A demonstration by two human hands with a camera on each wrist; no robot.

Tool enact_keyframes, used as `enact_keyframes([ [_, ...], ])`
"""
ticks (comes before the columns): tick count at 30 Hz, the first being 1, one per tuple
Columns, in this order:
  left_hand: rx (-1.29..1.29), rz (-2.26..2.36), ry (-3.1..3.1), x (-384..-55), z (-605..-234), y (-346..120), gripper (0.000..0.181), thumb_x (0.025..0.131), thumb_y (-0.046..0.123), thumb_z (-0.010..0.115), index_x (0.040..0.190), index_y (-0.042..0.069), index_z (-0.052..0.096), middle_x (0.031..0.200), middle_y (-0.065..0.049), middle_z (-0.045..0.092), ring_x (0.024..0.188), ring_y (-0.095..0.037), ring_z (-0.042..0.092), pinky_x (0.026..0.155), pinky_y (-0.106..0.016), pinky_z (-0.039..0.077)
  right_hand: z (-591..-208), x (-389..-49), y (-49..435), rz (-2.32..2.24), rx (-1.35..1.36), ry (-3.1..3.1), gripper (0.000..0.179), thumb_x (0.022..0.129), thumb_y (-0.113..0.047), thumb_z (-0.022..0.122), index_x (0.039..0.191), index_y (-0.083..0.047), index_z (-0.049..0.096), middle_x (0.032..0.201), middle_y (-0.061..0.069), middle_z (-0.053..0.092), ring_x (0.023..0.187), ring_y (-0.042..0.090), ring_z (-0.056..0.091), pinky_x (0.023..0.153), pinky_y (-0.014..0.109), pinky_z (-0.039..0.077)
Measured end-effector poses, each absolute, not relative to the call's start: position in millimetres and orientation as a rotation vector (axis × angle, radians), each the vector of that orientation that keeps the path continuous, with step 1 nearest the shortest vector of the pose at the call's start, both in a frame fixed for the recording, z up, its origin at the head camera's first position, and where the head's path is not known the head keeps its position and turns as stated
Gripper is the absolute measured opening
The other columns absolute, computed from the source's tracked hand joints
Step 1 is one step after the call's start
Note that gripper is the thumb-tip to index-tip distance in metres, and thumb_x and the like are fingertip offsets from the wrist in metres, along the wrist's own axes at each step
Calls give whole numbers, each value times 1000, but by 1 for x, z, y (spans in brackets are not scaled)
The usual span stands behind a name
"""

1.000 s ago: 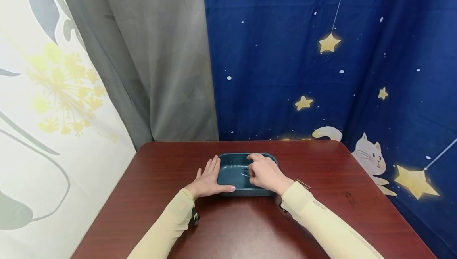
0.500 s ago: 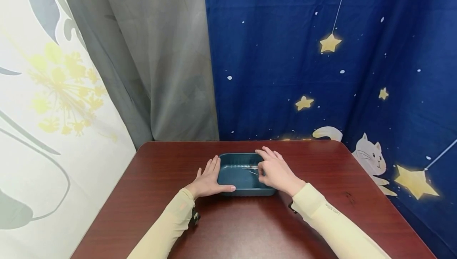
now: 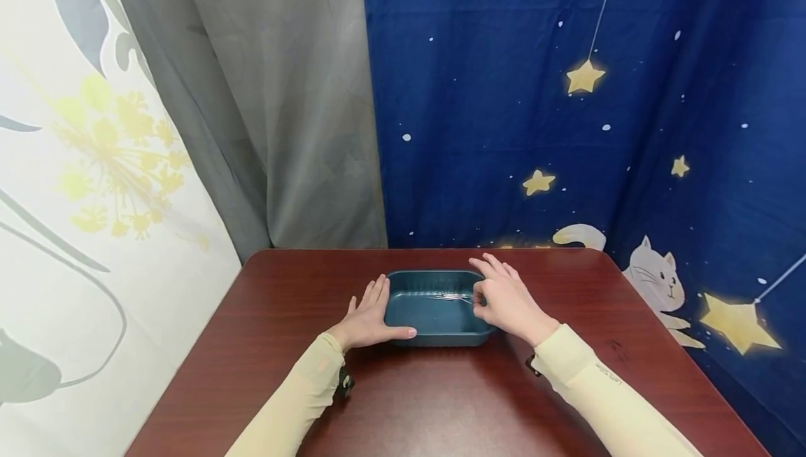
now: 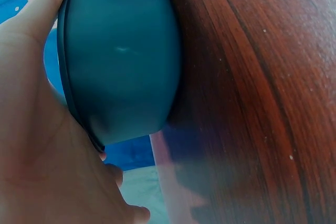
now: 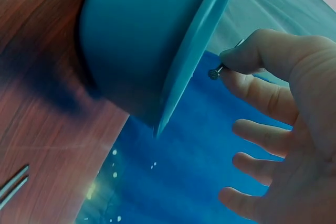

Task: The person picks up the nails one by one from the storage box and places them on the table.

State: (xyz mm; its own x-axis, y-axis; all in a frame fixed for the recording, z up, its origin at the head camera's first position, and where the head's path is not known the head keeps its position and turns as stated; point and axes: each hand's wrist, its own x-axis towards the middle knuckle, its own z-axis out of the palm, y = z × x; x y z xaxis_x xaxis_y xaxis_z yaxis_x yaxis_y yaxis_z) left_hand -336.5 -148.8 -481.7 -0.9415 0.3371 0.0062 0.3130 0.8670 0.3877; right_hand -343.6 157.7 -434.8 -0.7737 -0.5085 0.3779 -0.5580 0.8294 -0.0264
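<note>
A dark teal plastic tray (image 3: 434, 340) stands on the table in the head view. Several thin metal nails (image 3: 448, 297) lie inside it. My left hand (image 3: 365, 320) rests against the tray's left end with fingers straight, its thumb along the near rim. At the right end, my right hand (image 3: 508, 301) is over the rim. In the right wrist view, its thumb and forefinger pinch a nail (image 5: 214, 73) by the head end, while the other fingers spread loosely. Most of that nail's shaft is hidden by the fingertips.
Two slim metal rods (image 5: 13, 186) lie on the tabletop beside the tray in the right wrist view; the right arm hides them in the head view. The reddish-brown wooden table (image 3: 428, 401) backs onto grey (image 3: 321, 128) and blue star-patterned curtains (image 3: 478, 128).
My right hand has moved right, from over the tray's inside to its right rim, with the pinched nail. More of the nails in the tray now show. The left hand has stayed in place.
</note>
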Motion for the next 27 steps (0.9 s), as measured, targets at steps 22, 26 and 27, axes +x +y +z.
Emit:
enact_keyframes([
  [22,520,596,2970,-350,-486,-152,129,55,90,46,148,14,-1,154,4,-9,141,-22,-1,105,-61,7,-431,-356,216,206,632,-2702,26,66,-22,71,52,-33,52,137,12,43,135,36,22,97,65,22],
  [26,531,608,2965,-348,-485,-153,128,56,88,47,148,14,0,154,1,-7,141,-23,0,105,-62,8,-432,-356,227,207,606,-2714,27,65,-20,71,50,-32,52,136,13,45,133,37,24,96,65,22],
  [27,530,614,2964,-348,-485,-153,128,56,88,48,148,14,0,154,1,-7,141,-22,-1,105,-62,8,-432,-356,229,208,600,-2717,27,64,-20,71,49,-32,51,135,13,45,133,38,24,96,65,22],
])
